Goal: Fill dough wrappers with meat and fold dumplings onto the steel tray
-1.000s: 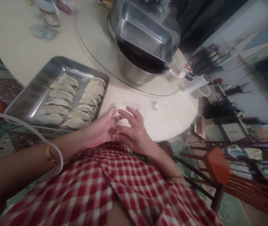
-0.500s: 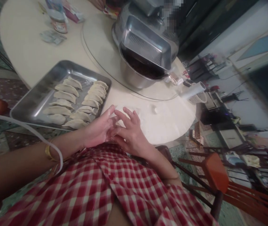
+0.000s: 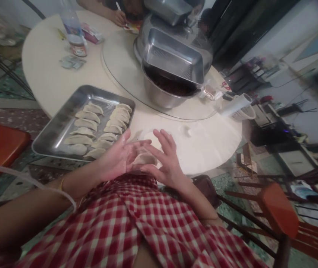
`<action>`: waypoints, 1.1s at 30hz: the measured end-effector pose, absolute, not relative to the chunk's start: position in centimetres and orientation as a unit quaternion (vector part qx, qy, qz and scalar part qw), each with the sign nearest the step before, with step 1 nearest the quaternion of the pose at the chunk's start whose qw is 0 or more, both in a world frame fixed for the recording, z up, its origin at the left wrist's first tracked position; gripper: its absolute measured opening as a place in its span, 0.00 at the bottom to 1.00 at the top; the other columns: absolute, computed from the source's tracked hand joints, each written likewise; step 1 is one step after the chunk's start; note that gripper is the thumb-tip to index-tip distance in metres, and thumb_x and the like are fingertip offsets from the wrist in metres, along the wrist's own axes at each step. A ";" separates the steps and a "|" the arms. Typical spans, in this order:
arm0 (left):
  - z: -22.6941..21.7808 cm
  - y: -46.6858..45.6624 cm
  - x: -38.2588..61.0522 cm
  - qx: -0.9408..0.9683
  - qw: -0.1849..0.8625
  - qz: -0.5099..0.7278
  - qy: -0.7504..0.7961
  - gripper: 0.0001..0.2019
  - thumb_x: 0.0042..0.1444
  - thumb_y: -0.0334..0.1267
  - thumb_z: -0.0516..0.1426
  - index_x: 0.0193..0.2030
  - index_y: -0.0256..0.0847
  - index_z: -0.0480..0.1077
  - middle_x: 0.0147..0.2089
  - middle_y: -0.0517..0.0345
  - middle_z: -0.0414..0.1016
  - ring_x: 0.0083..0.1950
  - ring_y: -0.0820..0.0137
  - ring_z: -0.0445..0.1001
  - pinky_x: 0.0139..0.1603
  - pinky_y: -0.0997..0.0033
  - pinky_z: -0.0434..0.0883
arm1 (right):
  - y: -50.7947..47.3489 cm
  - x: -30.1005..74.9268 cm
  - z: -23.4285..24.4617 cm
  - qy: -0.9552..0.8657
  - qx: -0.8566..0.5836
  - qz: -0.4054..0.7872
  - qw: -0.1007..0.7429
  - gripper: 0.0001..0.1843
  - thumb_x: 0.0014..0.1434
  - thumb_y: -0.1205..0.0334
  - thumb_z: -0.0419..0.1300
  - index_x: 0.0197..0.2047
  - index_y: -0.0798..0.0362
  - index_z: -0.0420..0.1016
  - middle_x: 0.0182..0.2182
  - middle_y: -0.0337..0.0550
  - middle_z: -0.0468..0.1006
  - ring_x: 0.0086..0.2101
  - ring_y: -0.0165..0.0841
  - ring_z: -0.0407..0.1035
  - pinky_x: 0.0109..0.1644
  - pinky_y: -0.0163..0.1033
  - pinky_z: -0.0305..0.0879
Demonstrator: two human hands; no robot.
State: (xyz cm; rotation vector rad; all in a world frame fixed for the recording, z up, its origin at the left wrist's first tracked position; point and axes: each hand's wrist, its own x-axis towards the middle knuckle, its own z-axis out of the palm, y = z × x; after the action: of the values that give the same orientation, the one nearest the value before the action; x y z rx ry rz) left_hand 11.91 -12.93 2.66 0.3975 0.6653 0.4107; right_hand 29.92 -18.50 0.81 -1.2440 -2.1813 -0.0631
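Note:
A pale folded dumpling (image 3: 145,159) sits between my two hands, above the table's near edge. My left hand (image 3: 115,156) bears it on its fingers, the thumb raised away from it. From the other side, the thumb and forefinger of my right hand (image 3: 167,160) close about the dumpling, while its other fingers stand spread. Left of my hands, a steel tray (image 3: 55,126) carries two rows of folded dumplings (image 3: 88,124). A small pale lump (image 3: 187,131) lies on the floured table beyond my right hand.
On the glass turntable (image 3: 114,63) stands a steel bowl (image 3: 161,96) of dark filling, with an empty steel pan (image 3: 172,56) tilted over it. Bottle (image 3: 72,26), jar (image 3: 78,47) and a white basket (image 3: 241,111) stand farther off. Another person's hand (image 3: 119,16) holds a pen-like stick across the table.
My hands have drawn slightly apart, and the dumpling between them now shows. The view has shifted, bringing in the other person's hand at the far side.

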 end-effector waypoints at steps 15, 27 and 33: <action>2.6 -13.4 12.2 0.216 0.897 0.195 0.333 0.35 0.65 0.59 0.39 0.64 0.34 0.63 0.41 0.49 0.81 0.37 0.67 0.76 0.44 0.69 0.71 | -17.7 28.6 -0.5 -0.774 -0.492 0.126 0.378 0.10 0.63 0.55 0.59 0.39 0.44 0.82 0.59 0.40 0.74 0.65 0.36 0.58 0.69 0.53 0.55; 3.8 -13.3 12.2 0.206 0.880 0.207 0.375 0.34 0.66 0.58 0.35 0.60 0.35 0.68 0.48 0.48 0.80 0.44 0.64 0.76 0.43 0.68 0.72 | -18.3 29.2 -1.1 -0.745 -0.508 0.099 0.421 0.12 0.64 0.54 0.57 0.44 0.45 0.82 0.64 0.41 0.68 0.67 0.37 0.54 0.69 0.53 0.55; 3.5 -13.4 12.4 0.206 0.880 0.207 0.374 0.34 0.66 0.57 0.35 0.59 0.34 0.68 0.43 0.48 0.81 0.45 0.63 0.76 0.47 0.64 0.72 | -18.4 28.9 -1.5 -0.738 -0.517 0.098 0.422 0.13 0.64 0.56 0.55 0.40 0.45 0.83 0.61 0.40 0.72 0.68 0.36 0.53 0.70 0.52 0.55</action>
State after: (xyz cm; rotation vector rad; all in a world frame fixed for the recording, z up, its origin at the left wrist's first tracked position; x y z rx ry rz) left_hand 12.40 -13.43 3.53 0.4299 0.7798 0.4309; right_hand 28.86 -18.38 -1.54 -1.2947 -1.8495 0.2452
